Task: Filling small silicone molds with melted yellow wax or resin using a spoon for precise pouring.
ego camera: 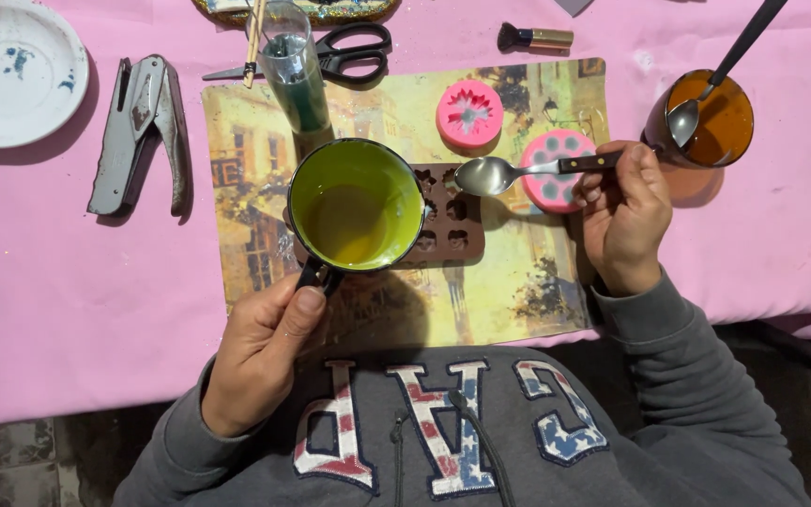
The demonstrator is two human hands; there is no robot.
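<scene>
Here, round enamel pot point(356, 204), glossy metal spoon point(495, 174)

There is a single view, from a camera worn on the person's head, facing almost straight down and close over the work. The pink-covered table point(68, 282) fills the upper two thirds of the frame, its near edge crossing the lower part. The person's grey sweatshirt point(452, 441) fills the bottom centre, and both forearms reach up into the frame from there.
</scene>
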